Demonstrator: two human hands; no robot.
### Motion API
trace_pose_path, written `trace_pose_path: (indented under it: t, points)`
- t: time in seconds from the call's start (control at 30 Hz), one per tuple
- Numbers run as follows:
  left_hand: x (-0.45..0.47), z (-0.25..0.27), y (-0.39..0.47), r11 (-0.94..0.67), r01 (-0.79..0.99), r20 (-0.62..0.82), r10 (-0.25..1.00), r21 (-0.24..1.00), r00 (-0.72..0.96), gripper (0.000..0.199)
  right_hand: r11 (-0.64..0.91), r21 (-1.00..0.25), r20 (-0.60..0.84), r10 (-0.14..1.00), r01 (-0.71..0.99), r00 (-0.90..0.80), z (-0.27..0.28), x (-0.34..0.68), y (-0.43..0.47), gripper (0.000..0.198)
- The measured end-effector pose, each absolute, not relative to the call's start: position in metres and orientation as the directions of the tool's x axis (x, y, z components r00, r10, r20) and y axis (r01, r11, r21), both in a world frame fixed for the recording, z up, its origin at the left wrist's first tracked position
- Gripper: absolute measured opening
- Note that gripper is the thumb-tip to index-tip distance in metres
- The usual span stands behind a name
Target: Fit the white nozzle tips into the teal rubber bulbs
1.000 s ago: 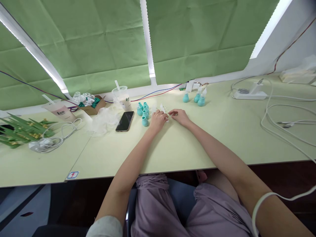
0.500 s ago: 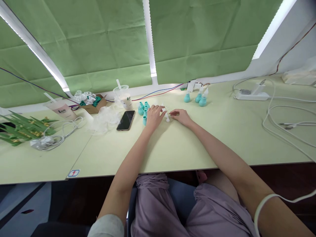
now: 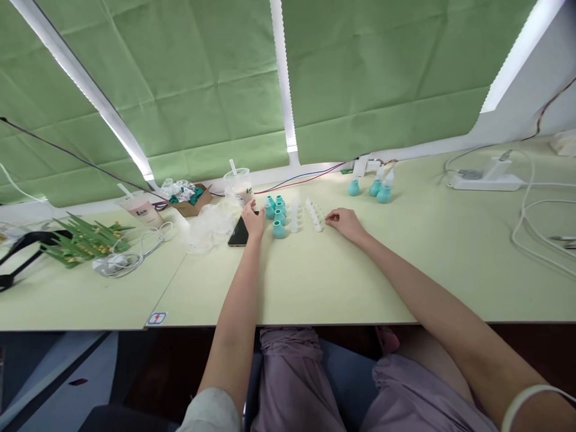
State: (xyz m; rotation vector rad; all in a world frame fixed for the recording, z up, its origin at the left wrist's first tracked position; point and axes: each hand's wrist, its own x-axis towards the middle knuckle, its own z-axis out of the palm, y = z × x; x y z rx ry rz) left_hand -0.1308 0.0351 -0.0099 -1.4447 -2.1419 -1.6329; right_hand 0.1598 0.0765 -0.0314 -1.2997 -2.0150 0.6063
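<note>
My left hand (image 3: pixel 254 222) hovers over or rests on the black phone (image 3: pixel 238 234), its fingers loosely bent and apart, with nothing seen in them. Just right of it stand several teal rubber bulbs (image 3: pixel 279 229) with open necks; one at the back left carries a clear tip. Beside them runs a row of translucent white nozzle tips (image 3: pixel 294 217), and a second row of white tips (image 3: pixel 312 216) lies farther right. Tiny pale pieces (image 3: pixel 318 210) are lined up by that row. My right hand (image 3: pixel 346 224) rests there, fingertips pinched together; whatever they hold is too small to make out.
Three teal bulbs with clear tips (image 3: pixel 384 194) stand at the back right. Left of the phone are crumpled clear plastic (image 3: pixel 209 228), a cardboard box (image 3: pixel 193 207) and drink cups (image 3: pixel 143 211). A power strip (image 3: pixel 477 182) with white cables lies right.
My left hand has moved left from the white tips to the phone, uncovering the bulbs and tip rows. The right hand stays beside the small pieces. The view has shifted slightly.
</note>
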Motion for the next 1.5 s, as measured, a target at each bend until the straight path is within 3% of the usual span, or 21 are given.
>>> trace_pose_path:
  t: [0.13, 0.23, 0.43, 0.6, 0.93, 1.13, 1.5]
  points:
    - [-0.134, -0.021, 0.045, -0.048, 0.649, 0.474, 0.723, 0.759, -0.502, 0.045, 0.357, -0.72, 0.254, 0.934, 0.595, -0.252, -0.027, 0.159, 0.073, 0.013]
    - [-0.131, -0.023, 0.046, 0.02, 0.666, 0.403, 0.783, 0.745, -0.474, 0.046, 0.334, -0.696, 0.241, 0.943, 0.635, -0.231, -0.023, 0.159, 0.07, 0.013]
    - [-0.122, -0.017, 0.04, 0.227, 0.776, 0.373, 0.775, 0.588, -0.51, 0.04, 0.347, -0.656, 0.261, 0.937, 0.67, -0.23, -0.025, 0.16, 0.07, 0.012]
    - [-0.119, -0.012, 0.037, 0.33, 0.783, 0.354, 0.752, 0.527, -0.556, 0.023, 0.322, -0.673, 0.245, 0.946, 0.665, -0.21, -0.027, 0.161, 0.071, 0.014]
    - [-0.117, -0.012, 0.035, 0.313, 0.804, 0.372, 0.762, 0.505, -0.53, 0.022, 0.356, -0.675, 0.265, 0.934, 0.646, -0.239, -0.027, 0.163, 0.072, 0.016]
    - [-0.114, -0.011, 0.033, 0.318, 0.813, 0.373, 0.766, 0.487, -0.523, 0.023, 0.431, -0.561, 0.296, 0.902, 0.706, -0.315, -0.025, 0.163, 0.071, 0.017]
    - [-0.105, -0.006, 0.018, 0.314, 0.829, 0.42, 0.746, 0.462, -0.517, 0.03, 0.392, -0.518, 0.321, 0.913, 0.761, -0.252, -0.021, 0.156, 0.062, 0.015]
